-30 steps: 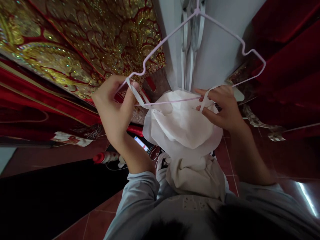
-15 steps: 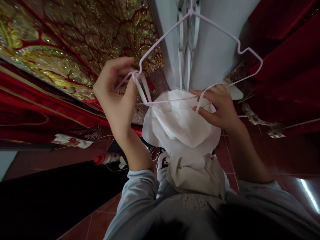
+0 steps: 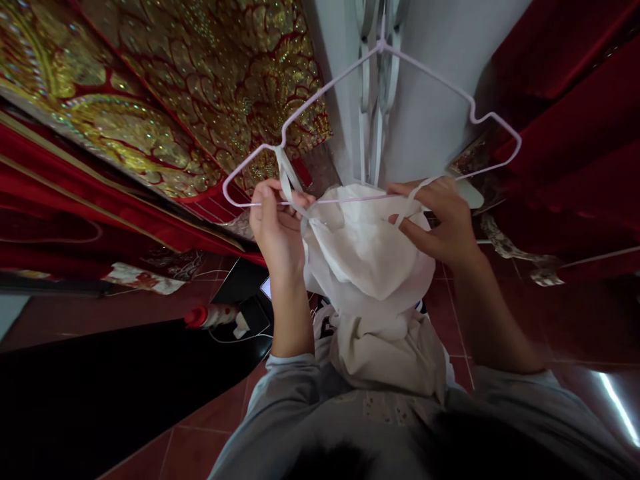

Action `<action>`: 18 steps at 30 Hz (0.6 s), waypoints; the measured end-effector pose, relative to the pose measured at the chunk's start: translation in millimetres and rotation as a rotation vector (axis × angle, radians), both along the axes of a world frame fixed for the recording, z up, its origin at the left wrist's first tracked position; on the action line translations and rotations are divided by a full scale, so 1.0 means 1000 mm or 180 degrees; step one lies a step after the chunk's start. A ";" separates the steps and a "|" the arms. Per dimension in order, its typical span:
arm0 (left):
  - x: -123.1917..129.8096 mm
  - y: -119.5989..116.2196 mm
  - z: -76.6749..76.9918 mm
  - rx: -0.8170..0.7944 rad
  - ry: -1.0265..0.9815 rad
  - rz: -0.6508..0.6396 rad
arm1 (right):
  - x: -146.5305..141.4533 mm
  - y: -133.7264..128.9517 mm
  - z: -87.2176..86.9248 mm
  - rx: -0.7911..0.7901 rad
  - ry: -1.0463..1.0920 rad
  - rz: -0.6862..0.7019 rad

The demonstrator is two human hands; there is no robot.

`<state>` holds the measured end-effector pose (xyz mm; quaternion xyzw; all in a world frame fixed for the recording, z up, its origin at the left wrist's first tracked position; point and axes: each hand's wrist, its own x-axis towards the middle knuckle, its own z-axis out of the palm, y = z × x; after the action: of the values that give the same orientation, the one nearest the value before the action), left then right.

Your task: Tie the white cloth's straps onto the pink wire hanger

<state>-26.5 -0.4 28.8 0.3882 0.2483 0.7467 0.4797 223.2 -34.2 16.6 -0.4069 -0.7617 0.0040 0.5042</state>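
Currently, left hand [image 3: 280, 217]: thumb and fingers curled around the lower bar of the hanger, close to its left corner, one strap running past the fingers.
Right hand [image 3: 435, 217]: fingers bent, gripping the right strap [image 3: 411, 196], which crosses them; the hanger's lower bar meets this hand too.
Pink hanger [image 3: 381, 46]: held in front of both hands, its neck above and between them.
Left strap [image 3: 284, 167]: seated at the hanger's notch, just above the left hand.
White garment [image 3: 370, 250]: hanging between and below the hands.
Beige cloth [image 3: 390, 350]: bunched under the white garment, nearer the body; whether the two join is unclear.
Sequined gold fabric [image 3: 235, 73]: beyond the left hand, up and left.
Dark red fabric [image 3: 570, 127]: beyond the right hand, up and right.
Red-capped bottle [image 3: 210, 316]: left of the left forearm.
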 end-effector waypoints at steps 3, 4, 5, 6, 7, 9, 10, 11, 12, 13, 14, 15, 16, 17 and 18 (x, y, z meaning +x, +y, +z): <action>0.000 0.000 0.005 0.0102 0.0096 0.0081 | 0.024 0.012 -0.002 0.0830 0.1082 -0.0312; -0.001 0.001 0.006 0.0104 0.0114 0.0091 | 0.037 0.019 -0.003 0.1275 0.1500 -0.0475; -0.003 0.002 0.007 0.0112 0.0127 0.0111 | 0.050 0.027 -0.005 0.1683 0.1850 -0.0617; -0.005 0.003 0.008 0.0127 0.0139 0.0137 | 0.063 0.035 -0.005 0.2005 0.2057 -0.0713; -0.005 0.004 0.008 0.0148 0.0137 0.0167 | 0.075 0.042 -0.005 0.2044 0.2161 -0.0741; -0.006 0.006 0.008 0.0170 0.0116 0.0204 | 0.088 0.051 -0.001 0.1571 0.2090 -0.0725; -0.005 0.007 0.007 0.0168 0.0099 0.0213 | 0.088 0.052 0.003 0.1126 0.1959 -0.0697; -0.004 0.008 0.006 0.0163 0.0079 0.0216 | 0.085 0.051 0.010 0.0694 0.1780 -0.0667; -0.004 0.009 0.005 0.0146 0.0064 0.0215 | 0.079 0.049 0.018 0.0329 0.1557 -0.0635; -0.003 0.010 0.003 0.0119 0.0059 0.0220 | 0.071 0.047 0.026 0.0078 0.1333 -0.0617; -0.003 0.011 0.003 0.0095 0.0059 0.0231 | 0.063 0.044 0.036 -0.0021 0.1098 -0.0616; -0.003 0.011 0.002 0.0079 0.0050 0.0242 | 0.056 0.041 0.044 -0.0014 0.0887 -0.0644; -0.002 0.011 0.002 0.0066 0.0030 0.0243 | 0.051 0.040 0.051 0.0057 0.0687 -0.0687; -0.001 0.010 0.002 0.0041 -0.0005 0.0241 | 0.048 0.039 0.056 0.0181 0.0515 -0.0745; 0.000 0.008 0.003 0.0005 -0.0040 0.0222 | 0.047 0.038 0.059 0.0347 0.0394 -0.0821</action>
<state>-26.7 7.6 31.8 0.3750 0.2581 0.7656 0.4546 270.0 3.9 75.9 -0.4723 -0.6696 -0.0771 0.5679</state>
